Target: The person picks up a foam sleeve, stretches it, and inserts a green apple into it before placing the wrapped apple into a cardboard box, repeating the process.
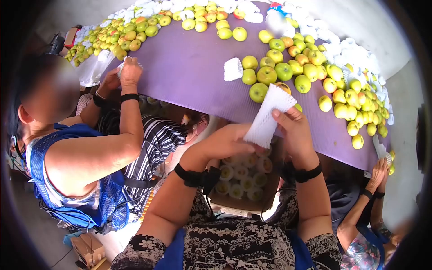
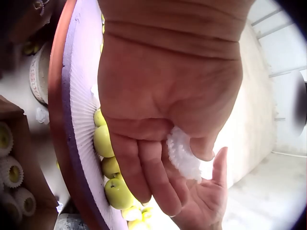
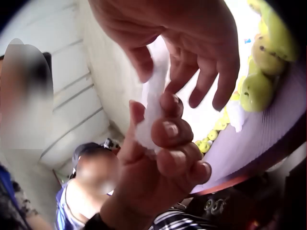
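Observation:
A white foam net sleeve (image 1: pixel 270 117), flattened and with no fruit showing in it, is held in front of the body between both hands. My left hand (image 1: pixel 231 140) grips its lower end, the fingers curled on one side and the thumb on the other in the right wrist view. Near the upper end, my right hand (image 1: pixel 296 131) pinches the sleeve between thumb and fingers. Just beyond the sleeve, green-yellow apples (image 1: pixel 266 75) lie on the purple table (image 1: pixel 193 74); one red-tinged apple (image 1: pixel 282 87) is partly hidden behind it.
Below the hands stands a cardboard box (image 1: pixel 243 206) of apples in foam nets. Another foam net (image 1: pixel 233 69) lies on the table. Piles of apples (image 1: pixel 130 36) and white nets line the far side. One person (image 1: pixel 85 153) works at left, another (image 1: pixel 360 234) at right.

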The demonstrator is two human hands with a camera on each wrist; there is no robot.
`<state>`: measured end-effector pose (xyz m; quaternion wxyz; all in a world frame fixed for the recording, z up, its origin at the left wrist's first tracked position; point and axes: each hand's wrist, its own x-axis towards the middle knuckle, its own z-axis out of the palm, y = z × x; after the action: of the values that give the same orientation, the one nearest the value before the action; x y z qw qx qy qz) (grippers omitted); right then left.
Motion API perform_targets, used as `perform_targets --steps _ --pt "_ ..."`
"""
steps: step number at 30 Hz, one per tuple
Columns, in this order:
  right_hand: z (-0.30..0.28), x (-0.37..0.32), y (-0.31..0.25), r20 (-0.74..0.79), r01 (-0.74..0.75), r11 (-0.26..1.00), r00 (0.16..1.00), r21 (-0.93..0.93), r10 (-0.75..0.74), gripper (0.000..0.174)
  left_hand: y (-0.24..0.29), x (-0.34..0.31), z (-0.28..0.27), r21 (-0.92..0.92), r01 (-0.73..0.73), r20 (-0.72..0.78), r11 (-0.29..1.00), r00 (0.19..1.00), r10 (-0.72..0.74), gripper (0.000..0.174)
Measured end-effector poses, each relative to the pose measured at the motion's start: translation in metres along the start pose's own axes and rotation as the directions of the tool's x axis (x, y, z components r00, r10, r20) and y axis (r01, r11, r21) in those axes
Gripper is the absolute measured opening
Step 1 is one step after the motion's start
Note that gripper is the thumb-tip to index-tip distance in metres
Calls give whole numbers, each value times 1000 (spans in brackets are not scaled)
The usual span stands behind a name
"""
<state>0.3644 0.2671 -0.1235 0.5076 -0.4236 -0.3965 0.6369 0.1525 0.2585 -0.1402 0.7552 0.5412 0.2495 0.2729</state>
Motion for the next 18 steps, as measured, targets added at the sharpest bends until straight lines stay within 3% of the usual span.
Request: perform_targets --steps 2,5,8,11,12,13,15,16,18 --pt "-5 3 1 -1 -34 998 999 60 34 25 6 1 1 71 -165 -77 984 982 171 50" --pt "-6 2 3 -9 -62 994 998 89 63 27 1 2 -6 84 -219 -73 972 972 225 58" --pt "-6 3 5 9 -75 990 997 120 74 30 6 3 5 156 -235 -140 959 956 257 54" --pt "-1 4 19 15 -67 987 998 147 66 32 -1 5 -9 355 -256 -94 899 947 307 49" --pt "0 5 24 12 -61 986 998 154 60 33 -5 7 -12 328 -266 -121 907 940 319 47" --pt "-3 6 28 37 -123 977 992 175 119 32 -9 7 -11 202 -296 -173 934 927 332 49" --pt "-8 6 33 94 -254 942 967 220 238 31 -7 7 -18 169 -389 -181 905 891 417 42" --pt "-15 5 19 29 -209 977 978 45 208 26 -2 5 -20 89 -401 -211 912 887 411 38" --pt "-37 19 22 -122 95 959 984 -267 -131 23 1 0 -22 -64 -408 -316 911 874 369 34"
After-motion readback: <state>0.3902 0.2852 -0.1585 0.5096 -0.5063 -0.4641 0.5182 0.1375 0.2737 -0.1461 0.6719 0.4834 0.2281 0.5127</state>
